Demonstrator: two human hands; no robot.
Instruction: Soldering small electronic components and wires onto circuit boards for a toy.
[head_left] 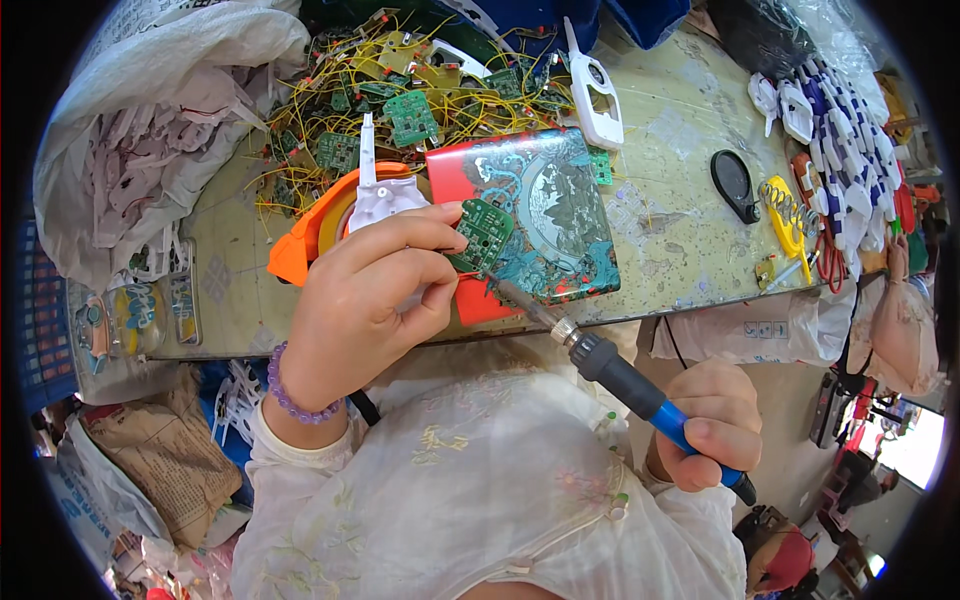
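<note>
My left hand [370, 290] pinches a small green circuit board [482, 234] between thumb and fingers, with a white plastic housing [380, 195] tucked behind the fingers. My right hand [712, 425] grips the blue handle of a soldering iron [610, 368]; its metal tip reaches up to the lower edge of the green board. Both are held over a red and teal patterned pad [550, 210] on the workbench.
A heap of green circuit boards with yellow wires [400, 100] lies at the back. An orange tape dispenser [310, 235], a white casing [598, 95], a black oval part [735, 182], yellow tool [785, 215] and stacked white-blue casings [840, 140] sit around. A large plastic bag [150, 120] fills the left.
</note>
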